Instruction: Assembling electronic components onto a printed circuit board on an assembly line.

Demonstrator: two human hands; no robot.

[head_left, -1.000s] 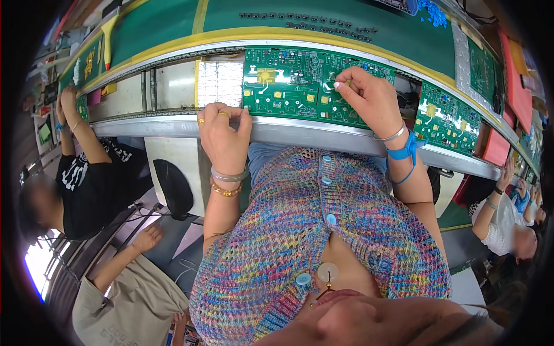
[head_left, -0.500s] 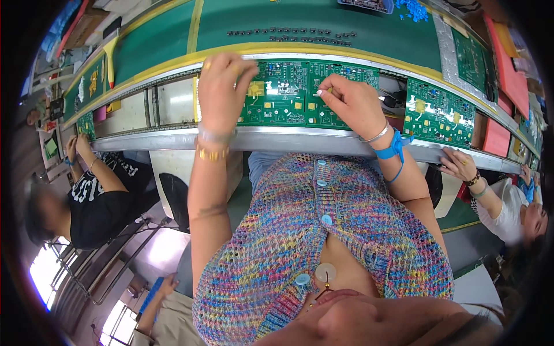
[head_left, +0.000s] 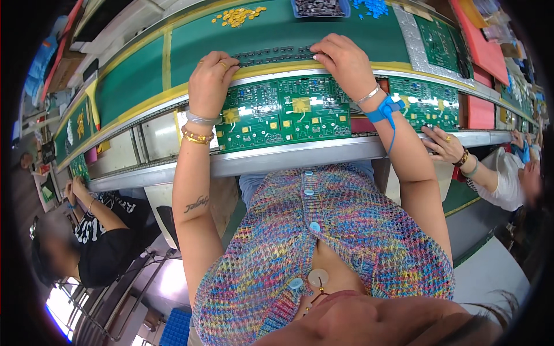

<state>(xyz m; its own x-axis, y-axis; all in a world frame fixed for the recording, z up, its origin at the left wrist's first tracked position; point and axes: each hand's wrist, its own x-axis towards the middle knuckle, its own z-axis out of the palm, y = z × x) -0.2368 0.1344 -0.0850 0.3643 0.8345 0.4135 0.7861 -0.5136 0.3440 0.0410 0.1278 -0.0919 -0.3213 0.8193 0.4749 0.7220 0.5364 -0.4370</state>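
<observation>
Two rows of small black electronic components (head_left: pixel 274 56) lie on a green mat (head_left: pixel 202 37) beyond the conveyor. At their left end my left hand (head_left: pixel 212 83) is closed in a pinch. My right hand (head_left: pixel 345 62) pinches at the right end of the rows, and a blue wrist strap (head_left: pixel 385 109) circles that wrist. What the fingertips hold is too small to make out. Below my hands, a green circuit board (head_left: pixel 249 130) and a second circuit board (head_left: pixel 316 118) sit side by side on the conveyor, carrying square yellow parts.
Yellow discs (head_left: pixel 238 17), a blue tray (head_left: pixel 323 15) of dark parts and loose blue pieces (head_left: pixel 372 8) are at the far side. A metal rail (head_left: pixel 277 153) runs along the near edge. A co-worker's hand (head_left: pixel 441 144) rests by another circuit board (head_left: pixel 424 104); another person (head_left: pixel 104 230) works at left.
Both hands have moved from over the circuit boards to the rows of black components. The view has shifted, bringing the yellow discs into sight, and the right-hand board now stands closer to the others.
</observation>
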